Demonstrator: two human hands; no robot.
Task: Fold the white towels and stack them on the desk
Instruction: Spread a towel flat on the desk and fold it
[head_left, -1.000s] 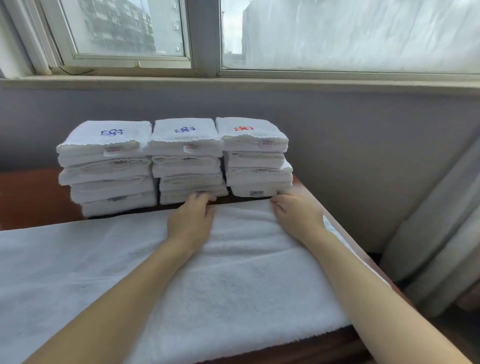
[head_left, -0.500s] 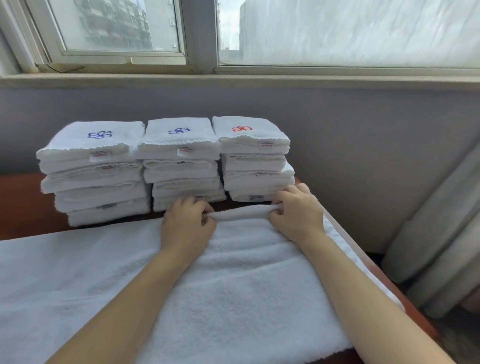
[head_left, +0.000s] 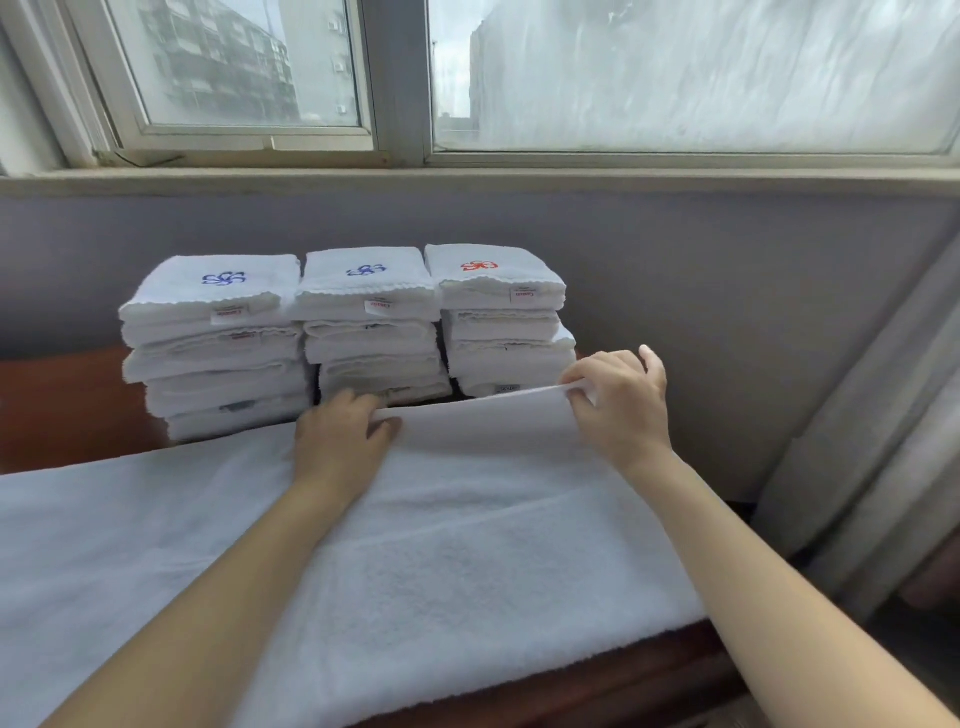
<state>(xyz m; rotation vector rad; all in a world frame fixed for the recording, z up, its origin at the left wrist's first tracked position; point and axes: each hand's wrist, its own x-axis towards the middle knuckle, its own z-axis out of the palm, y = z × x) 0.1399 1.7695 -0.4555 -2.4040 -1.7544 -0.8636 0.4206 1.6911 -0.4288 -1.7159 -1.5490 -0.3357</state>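
A large white towel lies spread across the wooden desk. Its far edge is lifted off the desk between my two hands. My left hand pinches that edge near the middle, and my right hand pinches it higher, further right. Behind them stand three stacks of folded white towels: the left stack and the middle stack have blue emblems on top, the right stack a red one.
A grey wall and a window sill run close behind the stacks. Grey curtains hang at the right beside the desk's end. The desk's front edge shows below the towel.
Both hands went from lying flat on the towel's far edge to pinching it. They have lifted that edge up, the right hand higher than the left.
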